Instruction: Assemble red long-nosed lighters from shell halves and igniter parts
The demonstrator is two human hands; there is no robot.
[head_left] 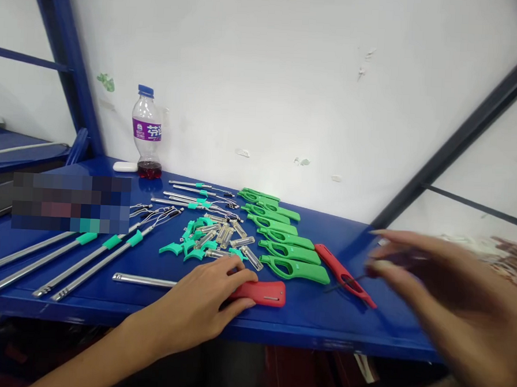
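Two hands in use; clock centred on the red handle (268, 292), 12 toward the wall (307, 86). Handle lies near the worktop's (308, 314) front edge, metal tube (143, 280) out to 9. Left hand (210, 295) curled over it, fingers and thumb closed. Right hand (460, 308) at 3, blurred: thumb and fingertips nearly together on what looks like a thin-shafted tool (404, 260); exact grip can't be told. Shaft crosses a red half-shell (337, 270) between 2 and 3; touching or above, unclear. Green shells (291, 239) at 1, clear cylinders (226, 236) at 11. Judgement: keep handle flat and pinned, left fingertips off the shaft's line, tool moved slowly, half-shell not dragged.
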